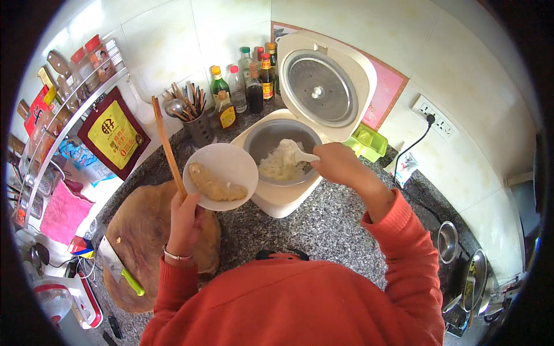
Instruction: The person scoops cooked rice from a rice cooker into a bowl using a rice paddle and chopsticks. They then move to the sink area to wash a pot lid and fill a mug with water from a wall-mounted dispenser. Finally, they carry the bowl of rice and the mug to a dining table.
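Observation:
My left hand (185, 222) grips a white plate (242, 166) by its near edge, together with a pair of wooden chopsticks (166, 145) that point up and away. A long yellowish-brown piece of food (216, 184) lies on the plate, tilted towards me. In my right hand (342, 164) is a white rice paddle (298, 153), its head in the cooked rice (281, 164). The rice sits in the grey inner pot (264, 134) of a cream rice cooker (277, 207). The cooker's lid (322, 86) stands raised at the back. The plate overlaps the cooker's left side.
To the left, a cleaver (114, 261) with a green handle rests on a round wooden chopping board (143, 225). Sauce bottles (254, 91) and a utensil holder (199, 129) stand behind. A lime-green container (368, 142) is beside the cooker. At right, a metal bowl (448, 242) and pan (474, 277).

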### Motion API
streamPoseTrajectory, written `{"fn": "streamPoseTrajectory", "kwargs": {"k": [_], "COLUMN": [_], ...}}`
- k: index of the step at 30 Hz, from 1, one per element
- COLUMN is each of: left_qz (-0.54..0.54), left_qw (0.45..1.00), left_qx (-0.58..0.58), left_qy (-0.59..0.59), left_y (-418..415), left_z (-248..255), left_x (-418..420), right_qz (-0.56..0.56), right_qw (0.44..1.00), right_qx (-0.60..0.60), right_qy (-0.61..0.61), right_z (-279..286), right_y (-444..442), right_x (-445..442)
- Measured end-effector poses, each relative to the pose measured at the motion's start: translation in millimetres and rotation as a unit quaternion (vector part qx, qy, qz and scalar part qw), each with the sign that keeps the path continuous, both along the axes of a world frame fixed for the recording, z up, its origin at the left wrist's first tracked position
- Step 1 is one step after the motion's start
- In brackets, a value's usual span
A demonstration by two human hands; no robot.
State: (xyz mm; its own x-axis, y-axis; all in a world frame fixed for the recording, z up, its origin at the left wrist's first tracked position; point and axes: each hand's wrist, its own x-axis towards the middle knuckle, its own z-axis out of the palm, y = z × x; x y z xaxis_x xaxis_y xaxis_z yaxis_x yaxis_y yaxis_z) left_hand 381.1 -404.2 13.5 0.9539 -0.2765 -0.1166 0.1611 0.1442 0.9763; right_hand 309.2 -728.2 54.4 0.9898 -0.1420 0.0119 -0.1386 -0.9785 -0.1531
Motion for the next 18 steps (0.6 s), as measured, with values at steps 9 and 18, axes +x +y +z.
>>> {"fn": "streamPoseTrajectory", "kwargs": {"k": [9, 18], "left_qz": [-0.023, -0.004], "left_qw": [0.999, 0.999], "left_qx": [0.005, -0.021], "left_qy": [0.022, 0.036], "left_y": [-3, -5], "left_z": [-13, -15], "left_x": [16, 16], "right_qz": [0.037, 0.056], "right_qw": [0.998, 0.983], "right_qx": [0.041, 0.171], "right_qy": [0.033, 0.044], "right_z": [-47, -63], "right_y": [16, -1], "right_x": [26, 53]}}
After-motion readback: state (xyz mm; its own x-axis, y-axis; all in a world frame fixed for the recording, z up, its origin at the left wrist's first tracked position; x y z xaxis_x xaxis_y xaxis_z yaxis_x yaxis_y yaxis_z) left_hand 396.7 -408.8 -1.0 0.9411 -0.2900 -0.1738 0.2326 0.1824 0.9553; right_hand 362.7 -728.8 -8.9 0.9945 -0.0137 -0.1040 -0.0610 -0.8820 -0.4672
